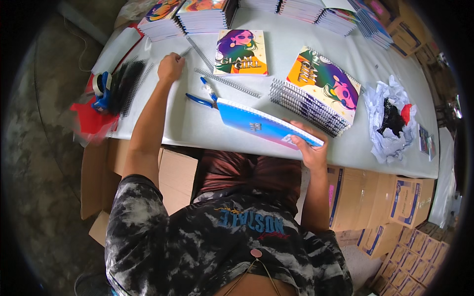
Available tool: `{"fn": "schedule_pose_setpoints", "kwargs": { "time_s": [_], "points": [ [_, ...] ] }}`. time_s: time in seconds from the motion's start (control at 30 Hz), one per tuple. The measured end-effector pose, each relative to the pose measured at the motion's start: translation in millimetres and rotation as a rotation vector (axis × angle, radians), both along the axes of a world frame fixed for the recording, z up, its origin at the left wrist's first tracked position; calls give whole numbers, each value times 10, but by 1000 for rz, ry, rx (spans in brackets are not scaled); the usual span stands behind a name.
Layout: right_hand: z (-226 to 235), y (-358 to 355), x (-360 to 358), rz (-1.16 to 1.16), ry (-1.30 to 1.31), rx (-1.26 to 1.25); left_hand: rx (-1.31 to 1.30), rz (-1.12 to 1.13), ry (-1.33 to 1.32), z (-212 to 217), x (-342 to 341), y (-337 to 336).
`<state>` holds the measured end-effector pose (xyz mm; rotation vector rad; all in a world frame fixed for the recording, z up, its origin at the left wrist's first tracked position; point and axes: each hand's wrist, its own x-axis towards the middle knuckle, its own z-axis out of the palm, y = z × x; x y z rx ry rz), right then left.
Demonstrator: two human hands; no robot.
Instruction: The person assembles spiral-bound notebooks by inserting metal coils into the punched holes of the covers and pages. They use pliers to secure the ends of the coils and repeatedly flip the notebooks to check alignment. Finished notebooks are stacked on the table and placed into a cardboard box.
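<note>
My right hand (312, 148) grips the right end of a blue-to-pink notebook block (256, 126), tilted above the table's front edge. Small punched holes run along its upper edge, and no coil shows in it. Farther left, my left hand (171, 68) is closed low over the table, its fingertips pinching what looks like a dark spiral coil (186, 51), partly hidden. More loose coils (227, 82) lie to its right. Blue-handled pliers (200, 100) and a blue-and-clear pen-like tool (208, 88) rest beside the notebook's left end.
A single illustrated notebook (241, 52) lies ahead. A stack of coil-bound notebooks (323, 84) stands right, beside crumpled paper (390, 121). At left are a bundle of black coils (129, 86) and a blue tape dispenser (102, 91). Notebook stacks (202, 17) line the back; cardboard boxes (365, 197) sit below.
</note>
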<state>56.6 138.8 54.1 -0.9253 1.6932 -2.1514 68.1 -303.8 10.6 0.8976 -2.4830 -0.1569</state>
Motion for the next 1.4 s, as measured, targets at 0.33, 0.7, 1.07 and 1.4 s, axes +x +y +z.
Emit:
{"fn": "schedule_pose_setpoints", "kwargs": {
  "time_s": [0.33,0.7,1.07,1.4],
  "points": [
    [-71,93,-134,-151,118,83,977,-801,139,905,545,1564],
    [4,89,-96,-69,235,56,1232,-611,-23,1098,476,1613],
    [-119,75,19,-115,143,157,296,-955,-457,1636,391,1617],
    [-106,8,31,-80,280,124,-223,-955,-466,1715,365,1808]
  ]
}}
